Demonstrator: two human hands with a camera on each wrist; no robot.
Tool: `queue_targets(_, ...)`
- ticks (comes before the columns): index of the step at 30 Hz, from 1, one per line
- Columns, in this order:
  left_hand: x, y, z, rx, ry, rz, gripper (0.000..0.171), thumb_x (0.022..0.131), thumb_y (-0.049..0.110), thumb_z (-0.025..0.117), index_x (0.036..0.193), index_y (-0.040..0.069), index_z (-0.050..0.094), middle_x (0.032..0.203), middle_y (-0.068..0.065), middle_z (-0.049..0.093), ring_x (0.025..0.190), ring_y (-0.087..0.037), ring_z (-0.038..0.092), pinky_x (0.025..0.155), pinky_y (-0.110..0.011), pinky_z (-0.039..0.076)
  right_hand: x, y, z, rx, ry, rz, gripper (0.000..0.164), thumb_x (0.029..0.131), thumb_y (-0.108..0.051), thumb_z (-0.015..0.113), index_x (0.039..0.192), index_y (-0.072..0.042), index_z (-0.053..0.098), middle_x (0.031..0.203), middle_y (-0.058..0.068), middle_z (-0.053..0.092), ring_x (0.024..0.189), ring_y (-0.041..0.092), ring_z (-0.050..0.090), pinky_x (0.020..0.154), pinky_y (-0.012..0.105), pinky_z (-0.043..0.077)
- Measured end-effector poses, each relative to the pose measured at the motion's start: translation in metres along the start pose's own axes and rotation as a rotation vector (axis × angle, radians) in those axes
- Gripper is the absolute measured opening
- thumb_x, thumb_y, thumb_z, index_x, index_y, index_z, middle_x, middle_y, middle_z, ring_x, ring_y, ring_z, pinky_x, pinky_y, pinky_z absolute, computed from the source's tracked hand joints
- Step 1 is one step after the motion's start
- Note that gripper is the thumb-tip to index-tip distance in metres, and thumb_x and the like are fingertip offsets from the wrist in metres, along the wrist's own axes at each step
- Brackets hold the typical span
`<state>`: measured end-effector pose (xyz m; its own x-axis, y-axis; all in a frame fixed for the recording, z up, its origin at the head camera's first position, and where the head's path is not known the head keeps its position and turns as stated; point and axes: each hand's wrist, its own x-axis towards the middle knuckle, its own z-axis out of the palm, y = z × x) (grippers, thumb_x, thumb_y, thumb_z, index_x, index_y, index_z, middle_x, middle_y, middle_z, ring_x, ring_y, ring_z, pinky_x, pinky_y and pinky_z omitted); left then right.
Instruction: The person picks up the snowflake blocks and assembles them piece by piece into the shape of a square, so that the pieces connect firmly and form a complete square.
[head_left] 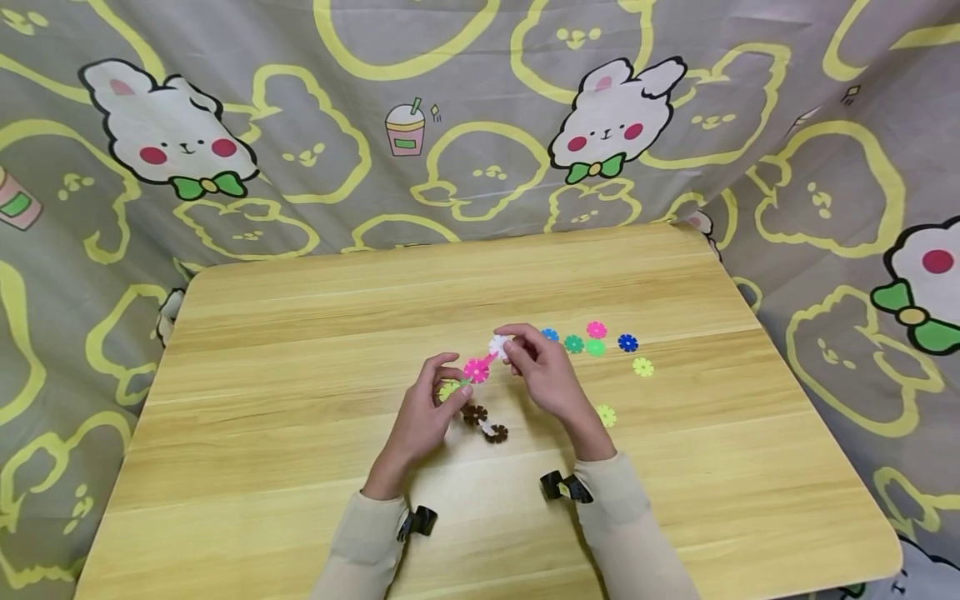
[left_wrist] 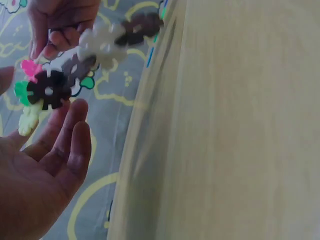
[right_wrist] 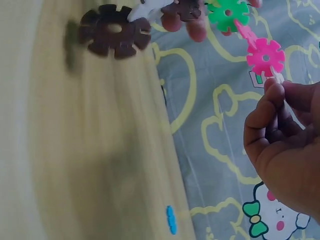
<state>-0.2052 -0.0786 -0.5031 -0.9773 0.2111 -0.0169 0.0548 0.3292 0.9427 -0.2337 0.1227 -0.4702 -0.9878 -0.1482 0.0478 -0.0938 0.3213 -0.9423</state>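
Both hands hold a chain of notched plastic snowflake discs in front of me. My left hand (head_left: 420, 417) grips its left end, around a yellow disc (head_left: 448, 390) and a green disc (right_wrist: 220, 19). Past the left fingers runs a pink disc (head_left: 476, 370), with another pink disc slotted in edgewise. At the far end my right hand (head_left: 551, 375) pinches a white disc (head_left: 497, 344) between thumb and fingertips. A branch of brown discs (head_left: 474, 414) with a white disc (left_wrist: 102, 42) among them hangs near the left thumb, ending in another brown disc (right_wrist: 95, 34).
Loose discs lie on the wooden table (head_left: 300, 333) beyond and right of the right hand: blue (head_left: 627, 342), light blue (head_left: 550, 334), pink (head_left: 597, 330), greens (head_left: 573, 343) and yellows (head_left: 642, 367). A patterned curtain (head_left: 465, 100) borders the table behind and at the sides.
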Motion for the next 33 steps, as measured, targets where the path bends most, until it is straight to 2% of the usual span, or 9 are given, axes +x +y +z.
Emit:
queue_targets(3,0.001,0.001,0.000,-0.027,0.000,0.027,0.044,0.099,0.029,0.054,0.138,0.011,0.045,0.115,-0.007,0.063,0.095,-0.019,0.059,0.078,-0.029,0.047,0.002,-0.002,0.000,-0.045,-0.024,-0.020,0.025,0.098,-0.011,0.055,0.122,-0.010,0.063,0.080,0.011,0.060,0.071,0.030,0.056,0.057,0.023,0.046)
queue_targets(5,0.003,0.002,0.000,-0.033,0.008,0.048,0.039,0.102,0.030,0.050,0.136,0.011,0.047,0.112,-0.008,0.063,0.094,-0.019,0.059,0.079,-0.029,0.048,0.002,-0.004,0.002,-0.063,-0.045,-0.038,0.023,0.097,-0.013,0.058,0.119,-0.011,0.064,0.082,0.010,0.063,0.072,0.031,0.057,0.058,0.022,0.046)
queue_targets(11,0.007,0.010,0.002,0.010,0.045,0.106,0.030,0.103,0.027,0.046,0.127,0.013,0.055,0.103,-0.006,0.062,0.082,-0.016,0.056,0.069,-0.026,0.048,0.003,-0.011,0.009,-0.105,-0.091,-0.125,0.015,0.096,-0.014,0.060,0.109,-0.012,0.066,0.077,0.006,0.064,0.064,0.019,0.054,0.054,0.022,0.044)
queue_targets(17,0.008,0.011,0.003,0.048,0.104,0.149,0.022,0.103,0.026,0.048,0.109,0.013,0.065,0.081,-0.004,0.062,0.068,-0.012,0.053,0.062,-0.025,0.045,0.003,-0.017,0.017,-0.145,-0.137,-0.186,0.014,0.097,-0.015,0.058,0.106,-0.014,0.068,0.073,0.000,0.060,0.061,0.012,0.051,0.054,0.022,0.043)
queue_targets(22,0.008,0.013,0.005,0.044,0.151,0.152,0.021,0.102,0.015,0.049,0.093,0.002,0.064,0.070,-0.009,0.057,0.061,-0.011,0.048,0.057,-0.022,0.040,0.003,-0.019,0.021,-0.181,-0.150,-0.184,0.016,0.098,-0.017,0.057,0.109,-0.016,0.068,0.073,-0.003,0.060,0.063,0.011,0.053,0.056,0.023,0.044)
queue_targets(25,0.004,0.024,0.003,0.020,0.164,0.141,0.021,0.101,0.010,0.049,0.090,-0.003,0.061,0.068,-0.014,0.056,0.059,-0.010,0.047,0.055,-0.020,0.039,0.002,-0.019,0.019,-0.190,-0.147,-0.163,0.017,0.098,-0.019,0.057,0.111,-0.018,0.068,0.074,-0.003,0.061,0.062,0.012,0.052,0.055,0.024,0.044)
queue_targets(30,-0.004,0.044,-0.003,-0.026,0.200,0.124,0.020,0.101,0.007,0.047,0.090,-0.002,0.060,0.070,-0.014,0.057,0.058,-0.006,0.048,0.054,-0.020,0.042,0.000,-0.014,0.011,-0.198,-0.121,-0.120,0.017,0.098,-0.023,0.057,0.111,-0.021,0.068,0.075,-0.004,0.061,0.062,0.014,0.051,0.054,0.024,0.043)
queue_targets(33,-0.005,0.044,-0.005,-0.039,0.228,0.108,0.021,0.101,0.009,0.047,0.089,-0.001,0.060,0.072,-0.014,0.059,0.058,-0.007,0.048,0.055,-0.020,0.042,-0.001,-0.009,0.002,-0.219,-0.100,-0.109,0.017,0.098,-0.022,0.057,0.111,-0.019,0.068,0.076,-0.001,0.061,0.062,0.015,0.052,0.054,0.025,0.043)
